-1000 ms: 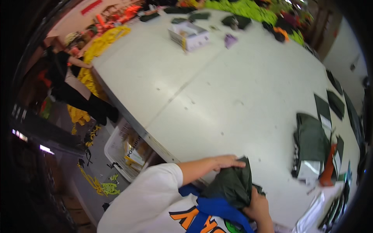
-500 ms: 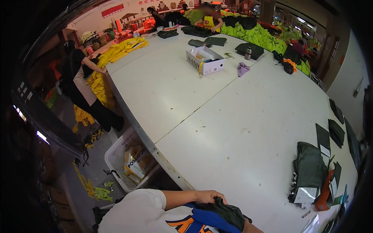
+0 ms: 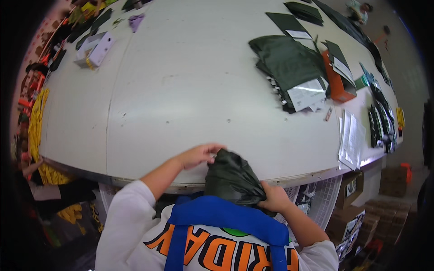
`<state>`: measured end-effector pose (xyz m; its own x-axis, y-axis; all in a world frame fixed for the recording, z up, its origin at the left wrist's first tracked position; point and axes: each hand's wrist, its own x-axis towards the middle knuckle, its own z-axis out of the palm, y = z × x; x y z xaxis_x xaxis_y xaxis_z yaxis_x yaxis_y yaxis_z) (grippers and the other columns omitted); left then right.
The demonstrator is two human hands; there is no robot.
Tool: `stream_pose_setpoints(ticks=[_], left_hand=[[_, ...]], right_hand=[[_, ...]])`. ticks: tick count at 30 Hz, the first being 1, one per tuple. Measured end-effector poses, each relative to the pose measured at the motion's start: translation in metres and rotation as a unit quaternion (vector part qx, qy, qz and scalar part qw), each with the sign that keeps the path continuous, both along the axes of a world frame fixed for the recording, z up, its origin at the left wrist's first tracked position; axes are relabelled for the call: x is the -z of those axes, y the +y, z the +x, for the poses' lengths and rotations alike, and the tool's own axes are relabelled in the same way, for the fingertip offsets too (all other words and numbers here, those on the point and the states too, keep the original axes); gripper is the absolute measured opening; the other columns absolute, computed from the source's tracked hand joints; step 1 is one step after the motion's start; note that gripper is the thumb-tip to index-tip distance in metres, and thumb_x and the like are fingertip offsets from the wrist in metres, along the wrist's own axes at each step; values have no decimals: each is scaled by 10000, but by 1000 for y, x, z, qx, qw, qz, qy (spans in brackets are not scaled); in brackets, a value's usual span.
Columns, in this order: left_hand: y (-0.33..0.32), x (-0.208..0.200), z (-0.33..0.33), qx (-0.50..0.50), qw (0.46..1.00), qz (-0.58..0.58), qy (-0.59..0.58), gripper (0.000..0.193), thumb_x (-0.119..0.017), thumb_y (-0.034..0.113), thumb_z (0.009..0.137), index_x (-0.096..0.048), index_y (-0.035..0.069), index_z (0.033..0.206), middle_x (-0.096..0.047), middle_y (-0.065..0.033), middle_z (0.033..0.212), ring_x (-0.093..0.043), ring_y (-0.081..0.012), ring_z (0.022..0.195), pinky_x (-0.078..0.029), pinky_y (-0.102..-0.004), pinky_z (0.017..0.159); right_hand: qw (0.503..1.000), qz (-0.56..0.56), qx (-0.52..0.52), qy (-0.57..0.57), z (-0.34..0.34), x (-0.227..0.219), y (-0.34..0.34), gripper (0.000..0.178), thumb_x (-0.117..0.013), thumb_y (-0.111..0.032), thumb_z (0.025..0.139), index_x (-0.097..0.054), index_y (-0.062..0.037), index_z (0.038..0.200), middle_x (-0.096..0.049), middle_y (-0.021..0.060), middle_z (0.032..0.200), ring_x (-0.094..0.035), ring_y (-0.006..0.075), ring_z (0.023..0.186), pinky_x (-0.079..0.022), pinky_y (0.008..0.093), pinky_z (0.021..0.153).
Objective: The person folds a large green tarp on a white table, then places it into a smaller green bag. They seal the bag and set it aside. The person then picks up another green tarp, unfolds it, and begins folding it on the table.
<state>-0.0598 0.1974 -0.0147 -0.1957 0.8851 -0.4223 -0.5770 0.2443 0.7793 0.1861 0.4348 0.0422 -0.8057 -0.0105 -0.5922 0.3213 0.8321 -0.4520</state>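
Note:
A dark green, slightly shiny piece of folded cloth [image 3: 233, 178] is bunched up at the near table edge, right in front of my chest. My right hand [image 3: 274, 197] grips its right side, thumb on top and the other fingers partly hidden. At its upper left corner is my left hand [image 3: 199, 156], fingers stretched out and apart from the thumb, close to the cloth or just touching it. A blue strap band [image 3: 226, 212] over my white shirt lies below the cloth and borders its lower part.
On the white table [image 3: 181, 90], a stack of dark green folded pieces [image 3: 294, 61] with paper sheets [image 3: 307, 95] lies right, beside an orange box [image 3: 337, 81]. Clear plastic sleeves [image 3: 351, 140] lie nearer. A white box [image 3: 95, 49] and purple cloth [image 3: 135, 21] stand far left.
My view has swung right and down toward the table's near edge. My left hand has loosened from the dark green cloth, which now stands higher against the table edge; my right hand has come into view.

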Motion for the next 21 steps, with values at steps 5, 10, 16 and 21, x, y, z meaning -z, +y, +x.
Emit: stream_pose_setpoints(ticks=[5, 10, 16, 21], left_hand=[[174, 13, -63, -91, 989, -9, 113, 599, -565, 89, 864, -367, 146, 1426, -380, -80, 1394, -454, -198, 1190, -404, -339, 950], [339, 25, -88, -214, 970, -87, 74, 521, -569, 80, 857, -453, 123, 1363, -505, -83, 1227, -505, -173, 929, -449, -318, 832], [315, 52, -107, -321, 867, -145, 354, 486, -707, 146, 749, -548, 21, 1191, -519, -163, 1185, -514, -268, 1096, -465, -371, 860], [129, 54, -58, -390, 826, -178, 366, 673, -695, -101, 711, -379, 10, 1294, -510, -137, 1173, -556, -228, 1003, -498, -310, 815]], right_hand=[[972, 8, 219, 84, 28, -10, 38, 629, -749, -285, 649, -496, -45, 1172, -650, 225, 870, -624, 410, 835, -501, 459, 732], [925, -3, 368, 98, 48, -12, 71, 654, -754, -169, 617, -512, -22, 1206, -662, 220, 959, -636, 390, 917, -508, 395, 785], [884, -49, 446, 132, 59, -2, 99, 641, -743, -113, 610, -508, -4, 1197, -668, 202, 993, -657, 338, 948, -503, 369, 826], [865, -134, 444, 191, 25, -17, 108, 626, -713, -71, 617, -508, 39, 1199, -665, 181, 1052, -642, 238, 989, -471, 329, 890]])
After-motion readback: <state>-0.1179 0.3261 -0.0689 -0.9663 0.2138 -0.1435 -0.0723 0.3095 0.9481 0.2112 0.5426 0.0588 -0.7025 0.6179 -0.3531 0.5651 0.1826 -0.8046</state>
